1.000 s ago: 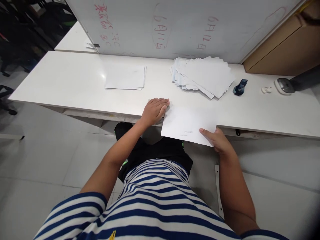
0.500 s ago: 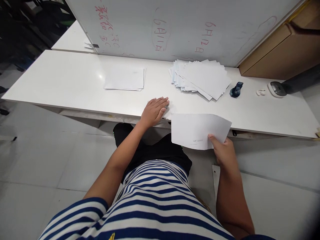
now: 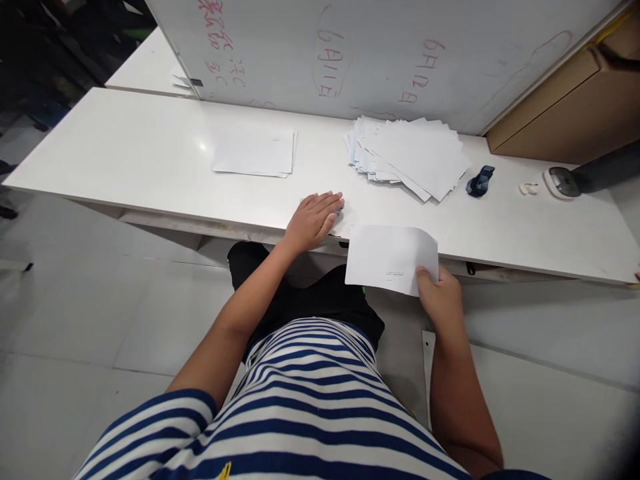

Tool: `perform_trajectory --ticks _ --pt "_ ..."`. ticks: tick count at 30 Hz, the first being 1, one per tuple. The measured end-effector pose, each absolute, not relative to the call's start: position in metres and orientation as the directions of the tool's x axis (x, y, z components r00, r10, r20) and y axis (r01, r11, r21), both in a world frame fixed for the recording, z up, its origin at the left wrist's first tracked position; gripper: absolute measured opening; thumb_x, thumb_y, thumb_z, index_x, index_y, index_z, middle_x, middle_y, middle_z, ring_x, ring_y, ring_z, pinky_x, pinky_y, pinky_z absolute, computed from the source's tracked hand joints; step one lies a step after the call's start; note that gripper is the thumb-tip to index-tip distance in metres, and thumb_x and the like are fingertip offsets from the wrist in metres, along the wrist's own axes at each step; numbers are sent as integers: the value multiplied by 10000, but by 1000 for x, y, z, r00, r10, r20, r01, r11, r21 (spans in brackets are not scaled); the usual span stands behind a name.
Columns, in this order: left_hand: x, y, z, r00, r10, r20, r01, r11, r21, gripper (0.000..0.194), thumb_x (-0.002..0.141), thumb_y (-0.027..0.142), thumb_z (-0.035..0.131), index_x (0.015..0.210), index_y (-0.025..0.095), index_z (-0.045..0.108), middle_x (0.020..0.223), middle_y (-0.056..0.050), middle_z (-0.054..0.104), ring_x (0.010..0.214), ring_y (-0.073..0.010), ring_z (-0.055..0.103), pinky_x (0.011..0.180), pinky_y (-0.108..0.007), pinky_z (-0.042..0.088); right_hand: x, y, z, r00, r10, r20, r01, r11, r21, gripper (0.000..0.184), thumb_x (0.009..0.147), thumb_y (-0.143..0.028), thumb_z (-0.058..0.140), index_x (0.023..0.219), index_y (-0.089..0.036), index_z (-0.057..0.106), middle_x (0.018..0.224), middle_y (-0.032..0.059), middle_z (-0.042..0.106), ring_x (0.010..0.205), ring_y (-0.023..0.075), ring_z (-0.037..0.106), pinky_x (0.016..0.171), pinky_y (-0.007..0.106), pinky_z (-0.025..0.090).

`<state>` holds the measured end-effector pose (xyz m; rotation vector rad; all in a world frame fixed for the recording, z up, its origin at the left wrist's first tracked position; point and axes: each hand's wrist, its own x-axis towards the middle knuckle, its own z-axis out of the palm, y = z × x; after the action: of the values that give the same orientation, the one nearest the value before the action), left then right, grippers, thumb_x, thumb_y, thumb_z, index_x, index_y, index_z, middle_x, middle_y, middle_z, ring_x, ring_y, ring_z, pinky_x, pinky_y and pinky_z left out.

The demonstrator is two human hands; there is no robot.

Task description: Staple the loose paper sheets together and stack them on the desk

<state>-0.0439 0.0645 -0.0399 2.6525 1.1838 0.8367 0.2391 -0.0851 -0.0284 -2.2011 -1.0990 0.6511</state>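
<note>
My right hand (image 3: 443, 300) grips a white sheet of paper (image 3: 385, 257) by its right end, thumb on top. A few short lines of dark print show near the sheet's lower edge, and its right side curves. The sheet hangs at the front edge of the white table (image 3: 150, 180). My left hand (image 3: 314, 219) lies flat on the table near that edge, fingers stretched out to the right. Beneath its fingertips a bit of a small greyish object (image 3: 341, 211) peeks out; its kind is hidden.
A messy pile of white paper (image 3: 415, 150) lies at the back by the whiteboard (image 3: 280, 47), with a smaller, neater paper stack (image 3: 255, 152) to its left. On the right are a dark blue strap-like item (image 3: 481, 181), a small white piece (image 3: 528, 189), a white-and-black device (image 3: 563, 182) and a cardboard box (image 3: 550, 113).
My right hand has shifted slightly left, and the sheet's right end now bends more. My left hand stays flat at the same place on the table. The camera view has moved a little.
</note>
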Motion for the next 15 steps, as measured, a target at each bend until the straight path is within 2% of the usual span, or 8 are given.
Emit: perform_trajectory --ticks 7,15 --pt "-43 65 -41 543 707 454 655 -694 297 476 1044 327 238 1402 195 524 1475 -56 528 1409 -192 437 1173 -428 315 241 -84 -33 489 861 -140 624 -458 -633 487 827 -470 495 1135 -164 715 936 105 717 870 298 640 757 388 473" --pt "-42 65 -42 542 707 454 661 -692 290 482 1045 332 232 1397 190 529 1470 -56 533 1409 -193 438 1176 -426 311 240 -83 -35 491 854 -174 577 -468 -670 442 808 -463 524 1043 -143 719 892 91 716 825 280 643 716 370 476"
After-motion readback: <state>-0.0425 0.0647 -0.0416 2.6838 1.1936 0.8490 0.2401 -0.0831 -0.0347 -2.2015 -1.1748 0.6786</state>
